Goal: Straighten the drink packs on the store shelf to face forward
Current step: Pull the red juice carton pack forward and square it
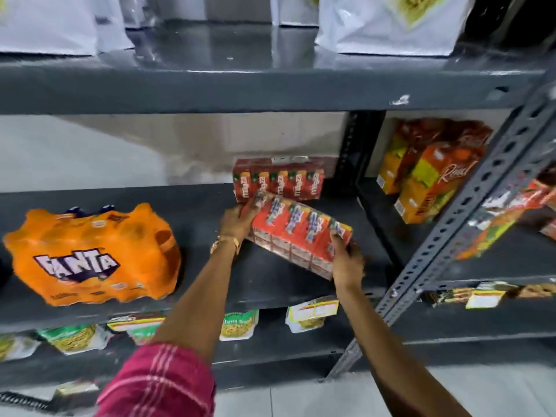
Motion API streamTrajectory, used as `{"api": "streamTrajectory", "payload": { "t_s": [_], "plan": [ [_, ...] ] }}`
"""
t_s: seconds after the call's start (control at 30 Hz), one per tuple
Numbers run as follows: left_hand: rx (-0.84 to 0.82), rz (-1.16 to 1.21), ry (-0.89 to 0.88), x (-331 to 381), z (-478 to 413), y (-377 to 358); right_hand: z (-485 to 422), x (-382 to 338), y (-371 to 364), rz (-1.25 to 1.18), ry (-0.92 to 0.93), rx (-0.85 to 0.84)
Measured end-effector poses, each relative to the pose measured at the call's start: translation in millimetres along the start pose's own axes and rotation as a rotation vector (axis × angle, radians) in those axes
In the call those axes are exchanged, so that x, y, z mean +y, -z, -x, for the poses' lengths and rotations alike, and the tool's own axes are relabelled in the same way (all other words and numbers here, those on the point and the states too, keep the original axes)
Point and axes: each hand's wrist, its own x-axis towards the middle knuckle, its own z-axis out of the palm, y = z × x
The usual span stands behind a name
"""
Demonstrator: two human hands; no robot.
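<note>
A red multipack of small juice cartons lies skewed on the dark grey middle shelf, its long side running from upper left to lower right. My left hand grips its far left end and my right hand grips its near right end. Behind it, a second red carton pack stands upright at the back of the shelf, facing forward. An orange Fanta shrink-wrapped pack sits at the left of the same shelf, slightly turned.
A perforated metal upright slants across the right. Beyond it stand tall orange and red juice cartons. White pouches fill the top shelf, and snack packets lie on the shelf below.
</note>
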Motion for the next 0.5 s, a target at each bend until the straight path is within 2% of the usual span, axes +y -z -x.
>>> {"api": "streamTrajectory", "payload": {
  "t_s": [0.07, 0.2, 0.37, 0.43, 0.5],
  "plan": [
    [0.038, 0.191, -0.075, -13.5, 4.7, -3.2, 0.4, 8.5, 4.5, -0.132, 0.074, -0.048],
    [0.137, 0.338, -0.184, -31.4, 13.2, -9.5, -2.1, 18.0, 9.0, -0.016, 0.358, -0.107],
    [0.145, 0.128, -0.283, -29.9, -4.3, -1.3, -26.2, 14.3, 23.0, 0.146, 0.645, -0.268],
    [0.192, 0.039, -0.244, -33.2, -11.4, -1.2, -29.0, 15.9, 23.0, 0.221, 0.694, -0.298],
    [0.251, 0.001, -0.178, -32.7, -10.4, -6.4, -29.0, 17.0, 20.8, 0.244, 0.664, -0.296]
  ]
}}
